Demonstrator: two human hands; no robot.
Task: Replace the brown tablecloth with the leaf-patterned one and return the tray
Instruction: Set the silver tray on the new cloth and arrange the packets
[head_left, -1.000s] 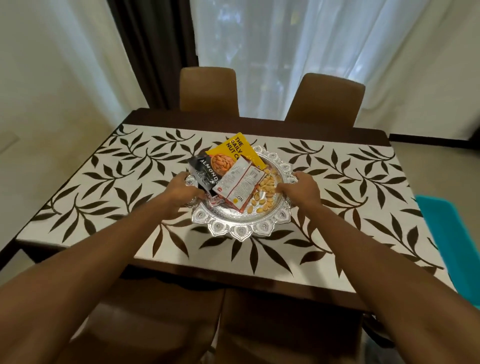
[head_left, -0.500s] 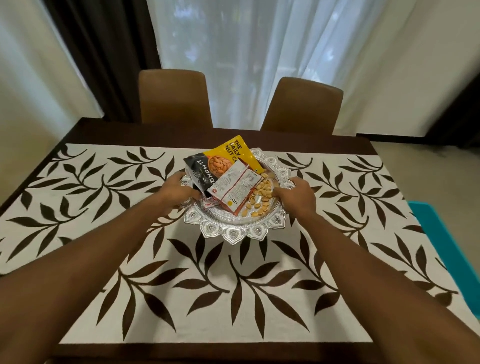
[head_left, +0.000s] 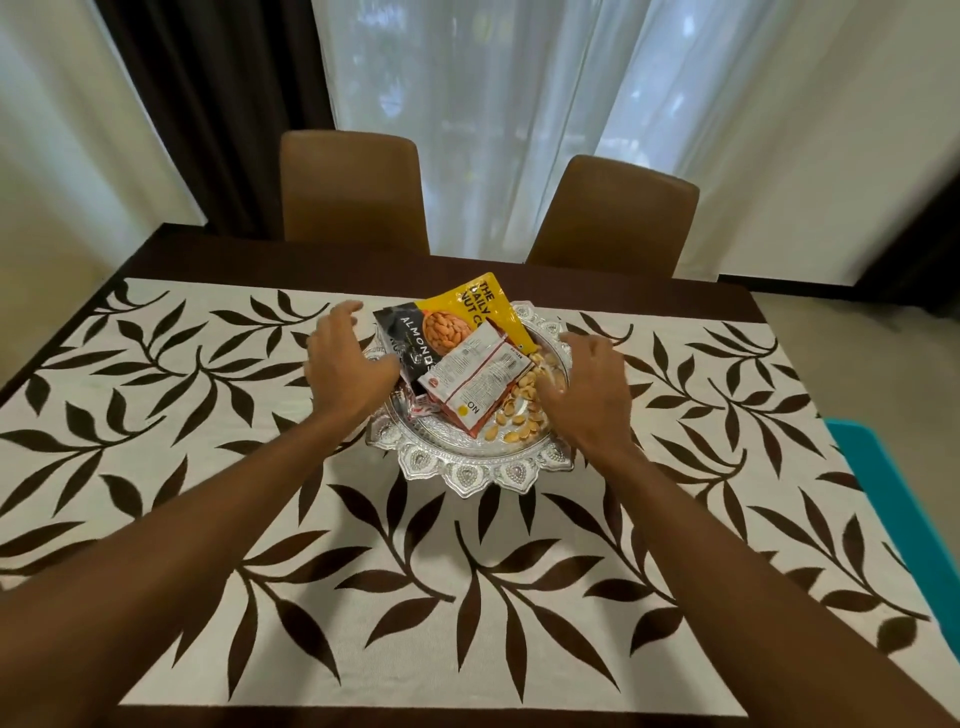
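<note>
The white leaf-patterned tablecloth (head_left: 415, 571) lies spread over the dark table. On its middle stands the ornate silver tray (head_left: 467, 475) with a yellow nut packet (head_left: 480, 306), a black almonds packet (head_left: 408, 340), a white-and-red packet (head_left: 475, 376) and loose nuts (head_left: 519, 410). My left hand (head_left: 345, 364) hovers just off the tray's left rim, fingers relaxed and spread, holding nothing. Over the right rim my right hand (head_left: 584, 387) is lifted with fingers loosely extended, also holding nothing. No brown tablecloth is in view.
Two brown chairs (head_left: 353, 192) (head_left: 613, 218) stand at the table's far side before white curtains. A teal object (head_left: 893, 499) sits off the right edge. The dark wood table border (head_left: 363, 260) shows around the cloth.
Both hands gripped the tray's rim and brought it onto the cloth; now they have let go and lifted off it. The camera has moved closer over the table.
</note>
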